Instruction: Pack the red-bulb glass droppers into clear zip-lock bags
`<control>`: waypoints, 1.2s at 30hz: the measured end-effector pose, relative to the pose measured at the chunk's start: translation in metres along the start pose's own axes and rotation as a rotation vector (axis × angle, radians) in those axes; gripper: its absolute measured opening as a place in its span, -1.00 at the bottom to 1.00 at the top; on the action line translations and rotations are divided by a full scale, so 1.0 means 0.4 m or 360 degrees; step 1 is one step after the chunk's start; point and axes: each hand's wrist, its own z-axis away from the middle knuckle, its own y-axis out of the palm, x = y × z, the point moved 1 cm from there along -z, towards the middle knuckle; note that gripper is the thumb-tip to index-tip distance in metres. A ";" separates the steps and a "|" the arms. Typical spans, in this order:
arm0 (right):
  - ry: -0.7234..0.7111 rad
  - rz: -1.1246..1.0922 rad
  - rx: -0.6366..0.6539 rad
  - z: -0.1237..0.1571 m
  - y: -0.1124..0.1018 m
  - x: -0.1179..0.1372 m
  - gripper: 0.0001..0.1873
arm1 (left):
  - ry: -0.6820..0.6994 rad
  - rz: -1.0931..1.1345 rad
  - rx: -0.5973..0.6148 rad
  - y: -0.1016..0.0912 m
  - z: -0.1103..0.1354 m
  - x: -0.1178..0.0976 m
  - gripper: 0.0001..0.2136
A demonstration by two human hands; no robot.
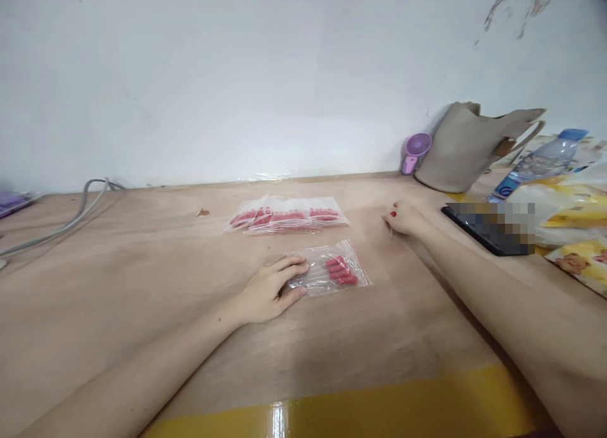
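A clear zip bag (pixel 318 275) lies flat on the table with several short red sticks (pixel 340 270) inside, near its red-lined seal. My left hand (pixel 277 285) rests on the left end of this bag, fingers stretched out and thumb apart. Further right, my right hand (pixel 405 219) is closed low over the tabletop, and a small red piece (pixel 393 214) shows among its fingers; its exact kind is hard to make out. Behind the single bag, a row of overlapping zip bags (pixel 289 217) holds more red sticks.
On the right are a dark phone (pixel 488 229), a grey-beige bag (pixel 467 150), a purple hand fan (pixel 417 148), a water bottle (pixel 540 166) and yellow packaging (pixel 576 201). A grey cable (pixel 71 222) runs along the left. Yellow tape (pixel 360 413) covers the front edge.
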 end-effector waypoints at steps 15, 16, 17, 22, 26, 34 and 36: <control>-0.0124 -0.1694 -0.0194 0.217 0.053 0.115 -0.76 | -0.0038 0.0002 0.0053 -0.007 -0.003 -0.003 -0.65; -0.0118 -0.1699 -0.0261 0.211 0.050 0.110 -0.77 | -0.0036 0.0003 0.0054 -0.007 -0.004 -0.004 -0.65; -0.0112 -0.1706 -0.0320 0.205 0.047 0.105 -0.78 | -0.0033 0.0004 0.0056 -0.007 -0.004 -0.004 -0.65; 0.0088 -0.1847 -0.0230 0.211 0.052 0.097 -0.80 | -0.0022 0.0006 0.0048 -0.009 -0.007 -0.006 -0.66; 0.0246 -0.2005 0.0224 0.249 0.074 0.112 -0.80 | -0.0005 0.0055 0.0023 -0.012 -0.007 -0.010 -0.63; -0.0021 -0.1673 0.1097 0.254 0.060 0.087 -0.71 | -0.0007 0.0051 -0.0022 -0.015 -0.001 -0.012 -0.58; -0.0126 -0.1565 0.1223 0.249 0.052 0.082 -0.66 | -0.0020 0.0052 -0.0008 -0.015 0.000 -0.013 -0.58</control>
